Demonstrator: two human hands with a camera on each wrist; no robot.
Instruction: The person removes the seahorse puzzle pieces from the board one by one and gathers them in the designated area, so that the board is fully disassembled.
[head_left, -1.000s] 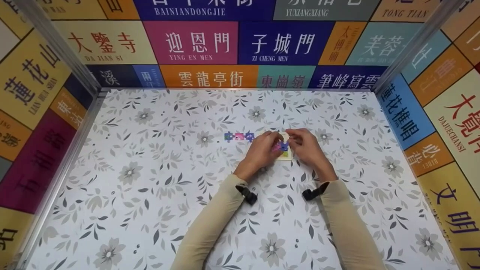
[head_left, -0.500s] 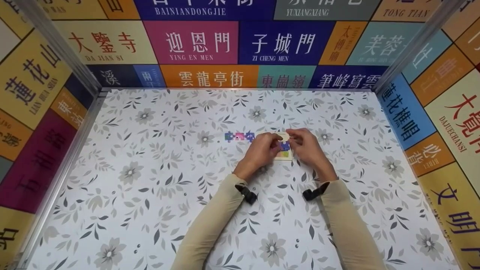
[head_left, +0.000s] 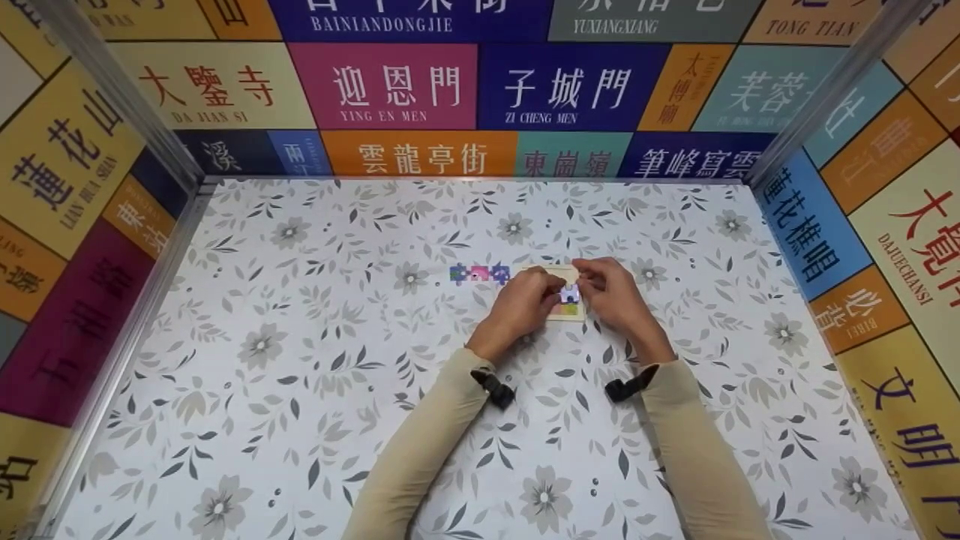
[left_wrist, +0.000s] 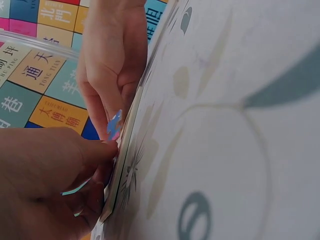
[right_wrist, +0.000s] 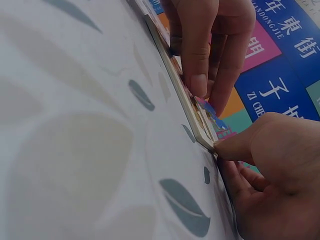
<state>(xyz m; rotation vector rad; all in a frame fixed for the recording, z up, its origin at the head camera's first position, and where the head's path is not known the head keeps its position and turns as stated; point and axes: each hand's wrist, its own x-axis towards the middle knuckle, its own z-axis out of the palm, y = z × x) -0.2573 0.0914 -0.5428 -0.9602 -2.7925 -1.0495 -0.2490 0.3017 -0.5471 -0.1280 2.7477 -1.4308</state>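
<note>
My left hand (head_left: 521, 300) pinches a small blue-and-pink jigsaw piece (left_wrist: 114, 125), which stands tilted up by the thumb tip in the left wrist view. Under it lies a thin puzzle board (head_left: 566, 318) with a pale rim and some yellow-green picture showing near its lower edge; both hands cover much of the rest. At the board's right side, my right hand (head_left: 615, 292) has curled fingers. Its thumb and fingers grip the board's corner in the right wrist view, close by the raised piece.
Left of the hands, a short row of green, pink and purple jigsaw pieces (head_left: 478, 274) lies on the floral tablecloth (head_left: 360, 420). Panels printed with large characters (head_left: 382, 84) wall in the table at the back and both sides.
The left fingers have shifted slightly and the pink part beside them has gone from sight. The blue piece now looks paler and tilted. My right hand has stayed at the board's edge.
</note>
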